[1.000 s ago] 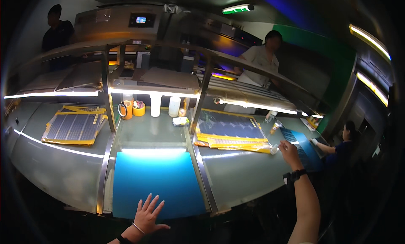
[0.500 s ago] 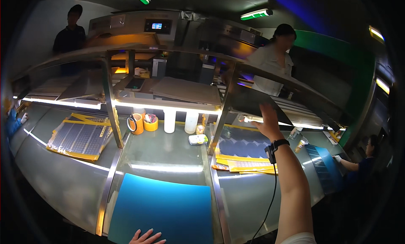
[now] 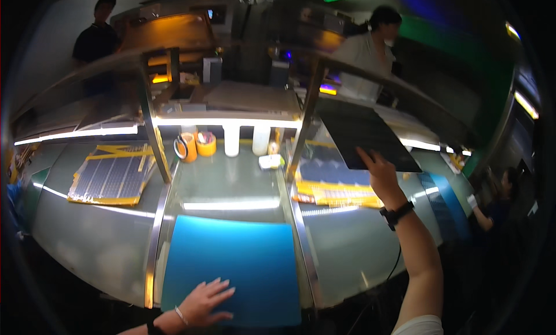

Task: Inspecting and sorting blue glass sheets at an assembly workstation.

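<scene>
A smooth, bright blue sheet (image 3: pixel 231 248) lies on the bench directly before me. My left hand (image 3: pixel 207 303) is open over its lower part, fingers spread, with a bracelet at the wrist. Out to the right, my right hand (image 3: pixel 379 168) grips the near edge of a thin dark sheet (image 3: pixel 370 135). Its index finger is stretched along the sheet's top; the thumb is hidden. That dark sheet is tilted, in front of the upper shelf. A black band with a small device and a cable is around my right wrist.
Taped patterned panels (image 3: pixel 110 175) lie to the left, more yellow-edged panels (image 3: pixel 336 181) to the right. Tape rolls (image 3: pixel 186 148), white bottles (image 3: pixel 231 141) and a small box (image 3: pixel 270 161) stand behind. Metal posts (image 3: pixel 306 115) carry the shelf. A co-worker's gloved hand (image 3: pixel 472 201) is at far right.
My right hand has come down and nearer, bringing the dark sheet off the shelf area with it. My left hand has moved farther onto the blue sheet. The view has tilted down.
</scene>
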Demonstrator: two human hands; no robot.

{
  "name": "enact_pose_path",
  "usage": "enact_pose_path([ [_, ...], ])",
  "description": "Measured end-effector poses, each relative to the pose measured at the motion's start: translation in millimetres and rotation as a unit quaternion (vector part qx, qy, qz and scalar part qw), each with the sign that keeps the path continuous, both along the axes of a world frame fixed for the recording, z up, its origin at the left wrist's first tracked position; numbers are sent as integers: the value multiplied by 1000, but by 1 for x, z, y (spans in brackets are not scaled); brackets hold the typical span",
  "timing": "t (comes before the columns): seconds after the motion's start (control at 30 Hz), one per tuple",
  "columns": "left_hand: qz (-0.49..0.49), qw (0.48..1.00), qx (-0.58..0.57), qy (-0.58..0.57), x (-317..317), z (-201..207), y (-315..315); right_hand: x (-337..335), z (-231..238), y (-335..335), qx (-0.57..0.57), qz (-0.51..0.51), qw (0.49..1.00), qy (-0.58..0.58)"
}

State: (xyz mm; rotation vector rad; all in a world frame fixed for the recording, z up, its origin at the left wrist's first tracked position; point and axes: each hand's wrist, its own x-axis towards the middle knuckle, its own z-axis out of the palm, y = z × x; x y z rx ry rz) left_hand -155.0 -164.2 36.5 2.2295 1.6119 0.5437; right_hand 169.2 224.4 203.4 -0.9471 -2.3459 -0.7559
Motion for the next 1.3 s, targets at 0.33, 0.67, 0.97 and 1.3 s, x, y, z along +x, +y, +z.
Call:
enact_pose_path([
  [0.33, -86, 991, 97, -38, 64, 37, 84, 131, -168, -241, -184, -28, 979, 83],
  [0.67, -147, 986, 44, 60, 137, -15, 145, 118, -204, -287, -329, 47, 943, 34],
  [0.97, -75, 978, 186, -61, 214, -56, 143, 109, -212, -284, -218, 63, 971, 68],
  [1.3, -122, 980, 151, 38, 244, -69, 150, 120, -123, -231, -363, -76, 839, 397],
])
